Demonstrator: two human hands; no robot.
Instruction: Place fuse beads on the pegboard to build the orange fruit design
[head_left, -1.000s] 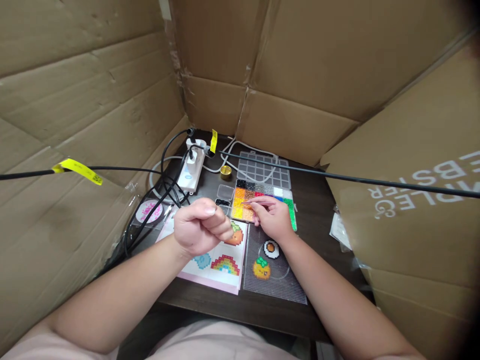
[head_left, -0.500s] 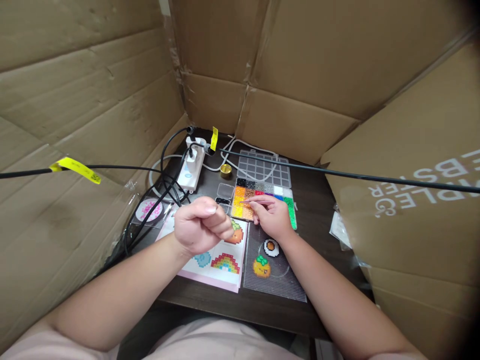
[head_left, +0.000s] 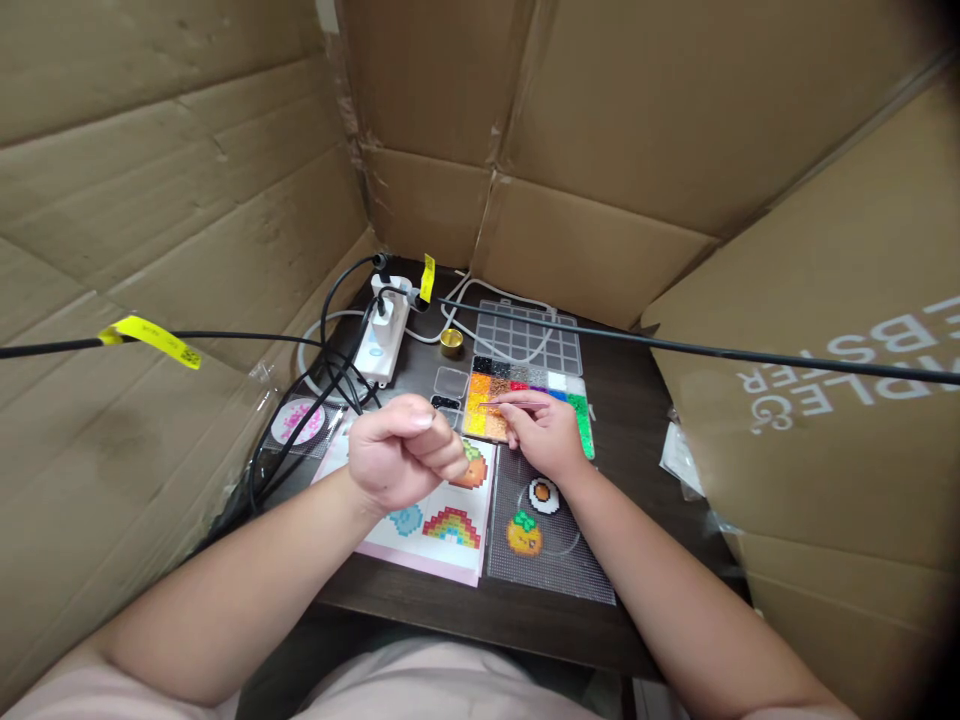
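My left hand (head_left: 405,452) is curled into a fist over the printed pattern sheet (head_left: 401,560), and nothing shows in it. The sheet carries a rainbow and fruit pictures. My right hand (head_left: 544,435) grips thin tweezers (head_left: 510,403), whose tips are over the yellow and orange compartments of a bead box (head_left: 474,425). Beads of several colours fill that box. Below my right hand lies a clear pegboard (head_left: 551,575), bearing a fried-egg bead figure (head_left: 543,495) and an orange fruit figure (head_left: 523,538) with green leaves.
A power strip (head_left: 382,350) with black cables stands at the back left. Near it are a small gold tin (head_left: 451,343) and a pink-and-white bead disc (head_left: 298,420). The box's open lid (head_left: 525,335) lies behind. Cardboard walls (head_left: 600,210) surround the table; a black cable crosses above it.
Both hands and the tweezers hold nearly the same place. The pegboard and sheet appear very slightly shifted to the right.
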